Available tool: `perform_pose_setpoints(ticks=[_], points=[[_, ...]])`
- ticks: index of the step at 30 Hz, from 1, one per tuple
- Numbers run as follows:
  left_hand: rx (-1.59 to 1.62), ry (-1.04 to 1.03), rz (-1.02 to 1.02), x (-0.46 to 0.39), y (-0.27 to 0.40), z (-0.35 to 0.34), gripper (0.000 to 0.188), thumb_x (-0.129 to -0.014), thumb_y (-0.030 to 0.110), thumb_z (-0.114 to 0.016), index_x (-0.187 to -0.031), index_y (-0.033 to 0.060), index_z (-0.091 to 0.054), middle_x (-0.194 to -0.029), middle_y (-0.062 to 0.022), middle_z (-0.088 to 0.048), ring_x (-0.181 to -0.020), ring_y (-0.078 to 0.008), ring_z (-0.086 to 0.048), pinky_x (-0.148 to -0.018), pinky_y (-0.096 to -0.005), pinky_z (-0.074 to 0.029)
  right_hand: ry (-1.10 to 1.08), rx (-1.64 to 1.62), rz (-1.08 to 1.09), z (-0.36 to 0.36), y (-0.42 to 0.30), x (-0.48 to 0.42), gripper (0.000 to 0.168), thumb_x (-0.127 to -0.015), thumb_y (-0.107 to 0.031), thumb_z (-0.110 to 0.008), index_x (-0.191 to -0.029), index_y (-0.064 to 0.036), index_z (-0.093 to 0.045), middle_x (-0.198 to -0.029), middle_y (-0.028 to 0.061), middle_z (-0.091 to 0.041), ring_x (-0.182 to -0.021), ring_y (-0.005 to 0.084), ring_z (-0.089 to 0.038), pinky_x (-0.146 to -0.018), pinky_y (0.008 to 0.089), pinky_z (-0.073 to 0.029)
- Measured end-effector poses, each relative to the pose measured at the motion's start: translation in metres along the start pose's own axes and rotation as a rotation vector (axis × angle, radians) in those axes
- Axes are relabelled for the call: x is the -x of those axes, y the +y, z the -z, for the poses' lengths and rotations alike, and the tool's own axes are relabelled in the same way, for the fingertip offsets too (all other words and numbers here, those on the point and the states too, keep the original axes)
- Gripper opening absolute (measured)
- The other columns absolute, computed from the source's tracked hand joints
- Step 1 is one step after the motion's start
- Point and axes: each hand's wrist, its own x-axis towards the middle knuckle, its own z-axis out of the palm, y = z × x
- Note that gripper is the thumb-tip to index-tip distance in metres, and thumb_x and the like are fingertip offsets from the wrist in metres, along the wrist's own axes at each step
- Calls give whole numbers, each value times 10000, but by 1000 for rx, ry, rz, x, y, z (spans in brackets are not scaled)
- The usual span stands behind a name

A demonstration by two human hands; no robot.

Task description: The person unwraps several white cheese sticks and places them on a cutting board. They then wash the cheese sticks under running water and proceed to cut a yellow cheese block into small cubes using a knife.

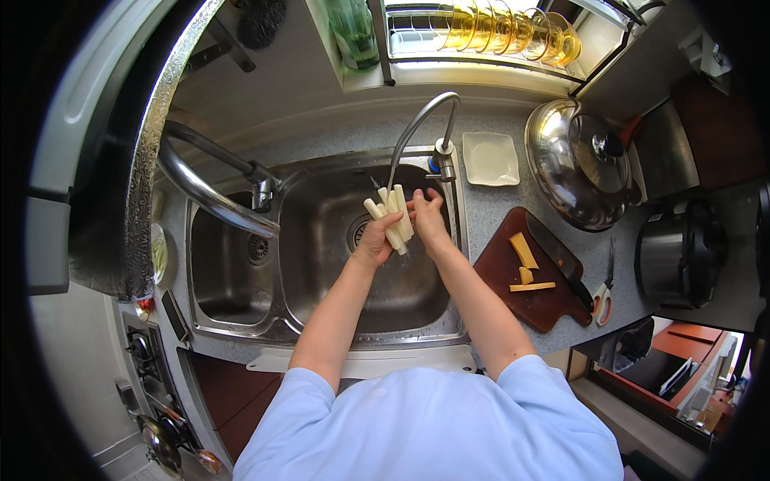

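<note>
Over the large basin of a steel sink (319,270), my left hand (378,240) grips a bunch of pale, peeled vegetable stalks (400,210); their exact kind is unclear. My right hand (430,217) is just right of the bunch, fingers apart and slightly curled, holding nothing. Whether its fingertips touch the stalks cannot be made out. The spout of a slim gooseneck tap (415,123) ends right above the bunch. Water drips beneath the stalks, and the drain (359,231) is partly hidden behind my left hand.
To the right, a brown cutting board (496,264) bears yellow food pieces (523,249) and a kitchen knife (556,255); scissors (602,303) lie beside it. A square white dish (490,159) and a lidded steel pan (571,168) stand behind. A thicker tap (210,195) arches over the small left basin.
</note>
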Motion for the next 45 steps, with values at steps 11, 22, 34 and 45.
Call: perform_pose_setpoints(ticks=[11, 22, 34, 45], points=[[-40, 378, -481, 7, -10, -7, 665, -818, 650, -352, -1246, 145, -418, -1113, 2, -511, -1034, -119, -471, -902, -245, -367, -183, 192, 402, -55, 45, 21, 456, -944, -339, -298, -1294, -59, -382, -1261, 169, -446, -1180, 244, -423, -972, 325, -318], [-281, 376, -300, 12, -22, -18, 512, -942, 202, -389, -1393, 67, -187, -1329, -84, -385, -1196, -160, -392, -987, -263, -305, -244, -303, -41, -29, 46, 23, 486, -946, -443, -287, -1242, -72, -387, -1159, 70, -480, -1038, 156, -471, -892, 288, -367], [-527, 338, -234, 12, -29, -5, 567, -923, 307, -409, -1394, 74, -196, -1354, -103, -346, -1245, -196, -341, -1005, -289, -275, -180, -192, -129, -23, 37, 18, 473, -936, -465, -287, -1215, -105, -413, -1122, 83, -504, -1059, 188, -475, -885, 337, -377], [-628, 337, -113, 1, -12, 2, 450, -854, 143, -478, -1278, 46, -361, -1134, -98, -511, -1017, -169, -498, -861, -283, -401, -244, -50, 43, -18, 43, 7, 509, -932, -422, -351, -1311, -82, -364, -1241, 87, -465, -1159, 163, -410, -961, 289, -296]])
